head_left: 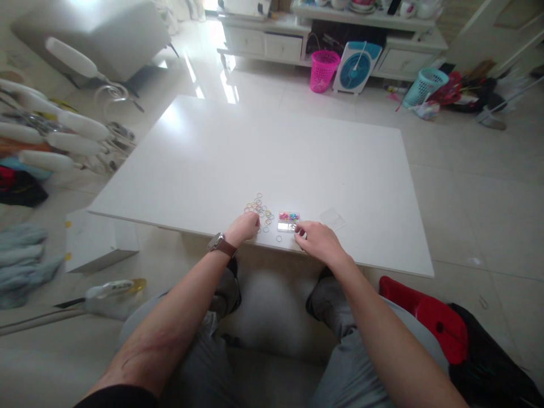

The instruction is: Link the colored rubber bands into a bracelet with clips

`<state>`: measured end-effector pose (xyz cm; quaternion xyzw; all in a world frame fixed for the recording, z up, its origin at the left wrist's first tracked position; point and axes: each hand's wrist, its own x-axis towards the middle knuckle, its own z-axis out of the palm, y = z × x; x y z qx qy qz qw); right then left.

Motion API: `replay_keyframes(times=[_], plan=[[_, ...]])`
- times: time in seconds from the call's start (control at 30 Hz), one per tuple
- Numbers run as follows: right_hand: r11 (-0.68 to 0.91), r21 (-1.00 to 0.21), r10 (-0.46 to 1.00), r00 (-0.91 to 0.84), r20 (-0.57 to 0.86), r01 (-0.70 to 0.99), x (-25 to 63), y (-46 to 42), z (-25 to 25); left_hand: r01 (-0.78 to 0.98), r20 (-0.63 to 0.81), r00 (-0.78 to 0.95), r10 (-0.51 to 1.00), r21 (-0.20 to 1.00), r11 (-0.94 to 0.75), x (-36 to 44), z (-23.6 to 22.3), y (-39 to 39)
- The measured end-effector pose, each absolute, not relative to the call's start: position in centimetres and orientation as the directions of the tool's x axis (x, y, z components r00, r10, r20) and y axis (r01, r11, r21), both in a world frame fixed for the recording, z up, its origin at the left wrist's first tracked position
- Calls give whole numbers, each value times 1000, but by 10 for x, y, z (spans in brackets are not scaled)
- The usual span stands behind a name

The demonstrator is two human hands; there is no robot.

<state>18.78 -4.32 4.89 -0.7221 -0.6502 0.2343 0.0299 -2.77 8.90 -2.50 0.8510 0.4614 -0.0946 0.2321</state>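
Curling at the near edge of a white table [340, 158], the left hand [247, 225] is covering the near left side of a loose scatter of small coloured rings [268, 213]; its fingers are bending inward, and I cannot tell whether they are pinching a ring. A watch [217, 242] on a brown strap is circling that wrist. Just right of the scatter, a small clear box [283, 227] is lying on the table, its far compartments holding beads [289, 216], pinkish toward the left and bluish toward the right. The right hand [317, 238] is reaching in from the right, its fingertips meeting the box's near right corner; whether they are gripping the box or something inside it, I cannot tell. One single ring [279, 238] is lying between the hands, near the table edge. Right of the box, beyond the right hand, a flat clear plastic piece [332, 219] is resting on the tabletop. Far off across the floor, a pink basket [323, 71] is standing left of a blue-and-white fan [356, 67].
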Motion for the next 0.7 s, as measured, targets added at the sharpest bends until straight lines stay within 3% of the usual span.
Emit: replay_keyframes(times=[0.2,0.4,0.57,0.7], plan=[[-146,-348,958,44,-285,926,190,-44,47,796,-318,600,734,327,-509,-21,-15,86],[-127,-411,976,39,-216,903,187,-45,47,570,-93,744,662,605,-556,-10,14,74],[-142,-624,987,58,-153,769,178,-42,48,459,-47,768,639,736,-497,-2,25,63],[-138,-642,989,66,-135,754,173,-39,43,409,-40,768,639,798,-441,-1,31,59]])
